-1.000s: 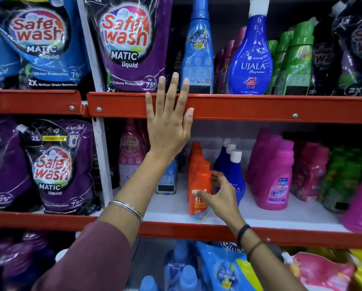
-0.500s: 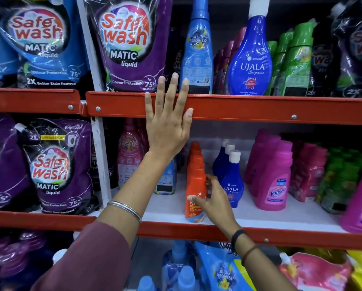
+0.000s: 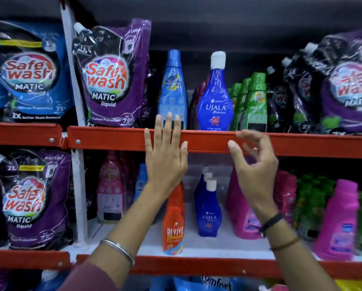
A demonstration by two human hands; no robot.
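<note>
While left hand (image 3: pixel 165 162) lies flat on the red shelf rail (image 3: pixel 112 139), fingers (image 3: pixel 167 127) straight and close together, tips over the rail's top edge before a light blue bottle (image 3: pixel 172 89), right hand (image 3: pixel 253 166) hangs in front of the same rail, fingers loosely curled, apart, holding nothing, just below the big Ujala bottle (image 3: pixel 215 101) on the upper shelf. Orange Revive bottle (image 3: pixel 173 225) stands on the lower shelf by the left wrist.

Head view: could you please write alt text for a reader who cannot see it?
A person's left hand rests flat on an orange shelf rail while the right hand hovers, loosely curled, empty, below a white-capped blue bottle.
</note>
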